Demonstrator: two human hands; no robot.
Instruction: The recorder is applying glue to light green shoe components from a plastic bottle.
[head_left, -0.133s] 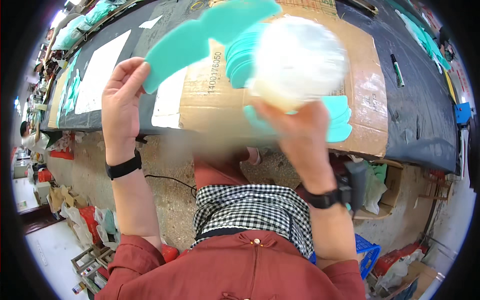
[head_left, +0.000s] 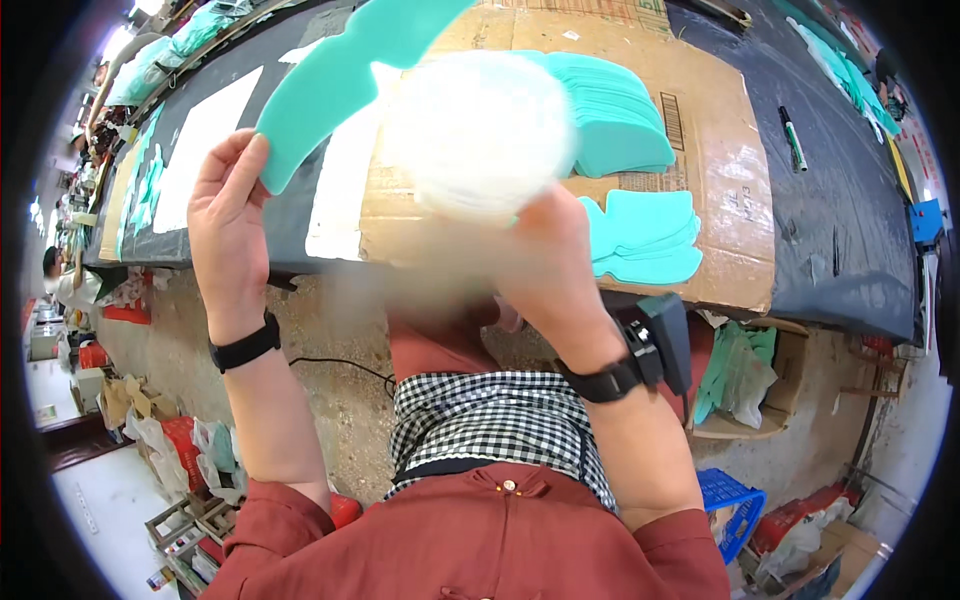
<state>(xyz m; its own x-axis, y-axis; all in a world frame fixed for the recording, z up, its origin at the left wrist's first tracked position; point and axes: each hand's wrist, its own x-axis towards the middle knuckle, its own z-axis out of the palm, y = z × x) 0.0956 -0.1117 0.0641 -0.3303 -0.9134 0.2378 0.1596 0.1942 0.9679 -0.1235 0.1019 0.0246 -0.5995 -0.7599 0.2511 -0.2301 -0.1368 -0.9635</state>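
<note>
Pinching one end of a teal, curved, foam-like sheet (head_left: 325,100): left grip (head_left: 230,205). Right grip (head_left: 550,245): closed on a blurred, white, round object (head_left: 480,135). Light pressure, I judged, best avoided creasing.

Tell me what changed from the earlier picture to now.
The right hand and the blurred, round white object it holds swung left, uncovering more of the stacked, flat green pieces on the brown cardboard. The left hand, still pinching a long, curved green piece, shifted slightly left. Neither hand let go. The slim green-and-white marker stayed put.
</note>
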